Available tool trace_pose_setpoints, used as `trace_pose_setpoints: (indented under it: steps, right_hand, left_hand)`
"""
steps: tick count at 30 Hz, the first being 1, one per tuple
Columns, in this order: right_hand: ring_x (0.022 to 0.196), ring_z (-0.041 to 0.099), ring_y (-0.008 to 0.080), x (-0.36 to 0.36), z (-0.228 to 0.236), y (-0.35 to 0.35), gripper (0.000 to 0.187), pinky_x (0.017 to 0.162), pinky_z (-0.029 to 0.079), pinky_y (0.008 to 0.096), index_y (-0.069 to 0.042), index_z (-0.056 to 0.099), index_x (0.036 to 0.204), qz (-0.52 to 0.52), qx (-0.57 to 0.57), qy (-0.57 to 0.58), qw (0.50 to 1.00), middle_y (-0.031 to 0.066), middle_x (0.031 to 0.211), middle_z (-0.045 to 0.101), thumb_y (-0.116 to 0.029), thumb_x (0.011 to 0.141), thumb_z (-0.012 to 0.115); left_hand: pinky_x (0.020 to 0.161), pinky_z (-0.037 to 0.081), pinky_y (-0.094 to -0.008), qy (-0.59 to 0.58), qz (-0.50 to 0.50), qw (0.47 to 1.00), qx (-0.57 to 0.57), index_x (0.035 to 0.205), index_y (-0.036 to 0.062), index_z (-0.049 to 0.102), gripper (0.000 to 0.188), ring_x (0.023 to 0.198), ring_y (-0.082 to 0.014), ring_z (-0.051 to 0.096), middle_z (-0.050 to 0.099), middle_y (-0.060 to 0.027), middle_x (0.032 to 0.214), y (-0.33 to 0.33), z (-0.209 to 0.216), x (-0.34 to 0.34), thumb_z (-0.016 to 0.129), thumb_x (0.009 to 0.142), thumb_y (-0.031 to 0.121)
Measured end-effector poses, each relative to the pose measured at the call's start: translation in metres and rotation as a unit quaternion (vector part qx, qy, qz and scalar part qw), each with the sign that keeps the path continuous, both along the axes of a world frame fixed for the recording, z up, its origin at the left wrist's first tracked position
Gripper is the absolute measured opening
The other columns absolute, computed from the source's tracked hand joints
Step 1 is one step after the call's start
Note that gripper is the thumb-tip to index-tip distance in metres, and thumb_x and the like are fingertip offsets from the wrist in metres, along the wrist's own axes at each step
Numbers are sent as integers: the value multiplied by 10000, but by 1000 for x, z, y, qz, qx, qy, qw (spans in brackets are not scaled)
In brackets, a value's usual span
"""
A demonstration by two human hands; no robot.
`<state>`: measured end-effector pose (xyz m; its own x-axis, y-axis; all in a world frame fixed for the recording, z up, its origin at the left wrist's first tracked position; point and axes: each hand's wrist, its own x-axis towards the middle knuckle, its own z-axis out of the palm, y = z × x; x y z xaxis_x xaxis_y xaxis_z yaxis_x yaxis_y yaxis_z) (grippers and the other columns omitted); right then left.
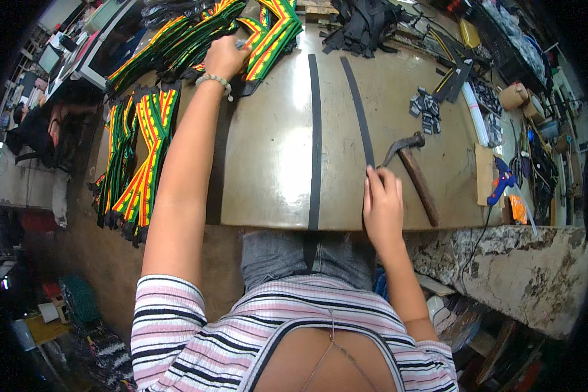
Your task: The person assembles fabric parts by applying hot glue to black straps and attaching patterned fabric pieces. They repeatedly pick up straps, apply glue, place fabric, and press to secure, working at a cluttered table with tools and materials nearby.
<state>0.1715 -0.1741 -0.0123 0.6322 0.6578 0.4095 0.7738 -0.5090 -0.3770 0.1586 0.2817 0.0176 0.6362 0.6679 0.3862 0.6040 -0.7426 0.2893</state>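
Note:
At the far left of the table, my left hand [225,59] is closed on a striped strap [272,49] in green, yellow and red with black ends. Its fingers are partly hidden, so I cannot tell whether it grips more than one. More such straps [170,55] lie heaped beside it. Near the front edge, my right hand [383,206] pinches the near end of a narrow black strip [357,104], which lies away from me across the table. A second black strip [315,137] lies left of it, reaching the front edge. Just right of my right hand rests a hammer [418,183] with a wooden handle.
Several folded striped straps [151,150] hang at the left. Black straps [362,26] are heaped at the back. Small dark buckle-like pieces [426,110] lie right of the strips. A blue glue gun [501,179] with a cord sits at the right edge, near tape rolls [513,97].

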Motion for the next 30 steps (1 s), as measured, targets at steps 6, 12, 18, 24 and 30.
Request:
trace_pose_setpoints:
  steps: [6,12,18,24,30]
  right_hand:
    - [976,610,324,23,46,40,284,790,519,368,24,650,1179,-23,36,5,999,168,1067,638,-134,945,621]
    - [1150,570,137,15,120,91,494,1004,456,285,62,504,1343,303,444,426,727,116,1226,615,-245,982,646]
    - [824,648,114,26,177,76,255,738,515,232,30,626,1177,193,227,443,846,71,976,698,-127,976,627]
    - [819,618,54,34,126,68,270,719,506,204,7,683,1145,258,177,529,789,9,891,684,-164,938,693]
    - [882,689,345,10,28,79,227,787,533,389,-16,714,1040,86,139,228,960,170,1011,709,-184,894,676]
  left_hand:
    - [677,532,-357,-229,-77,969,-44,925,21,733,381,724,-272,708,720,-154,793,-74,79,-32,728,857,396]
    - [641,527,-345,-313,-256,914,-40,884,34,701,195,721,-277,687,690,-130,796,-240,108,-84,802,747,130]
    - [645,469,-258,-341,-257,895,132,1046,15,712,276,722,-140,620,727,-76,953,-274,133,-127,796,825,158]
    - [563,449,-355,-200,-168,960,-102,815,13,688,361,604,-256,584,577,-109,697,-247,92,-122,810,797,352]
    - [610,495,-432,-33,-99,979,-174,752,-1,682,459,691,-362,644,643,-181,741,-234,14,-99,742,823,448]
